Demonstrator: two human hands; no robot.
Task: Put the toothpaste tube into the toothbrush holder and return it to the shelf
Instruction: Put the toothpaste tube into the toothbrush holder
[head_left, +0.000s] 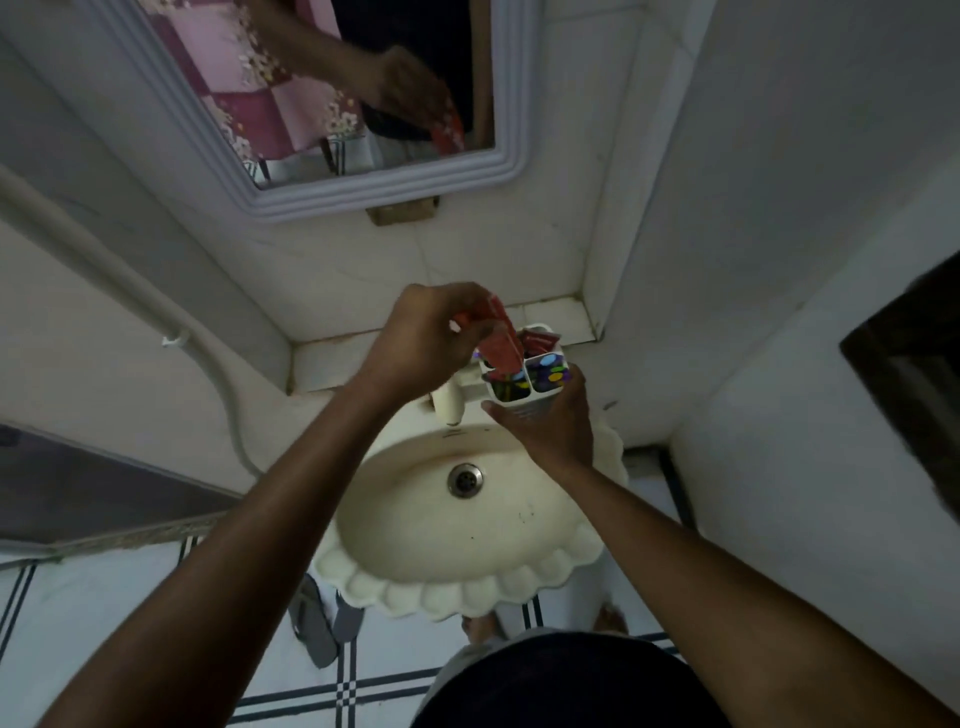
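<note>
My left hand grips a red toothpaste tube by its upper end. The tube slants down, and its lower end is inside the left front compartment of the white toothbrush holder. The holder has several compartments with colourful items in them. A second red tube stands in its back compartment. My right hand holds the holder from below and the side, above the back rim of the sink. The tiled shelf lies just behind, under the mirror.
A cream scalloped sink with a metal drain sits below my hands, its tap by the holder. A framed mirror hangs above the shelf. A white pipe runs down the left wall.
</note>
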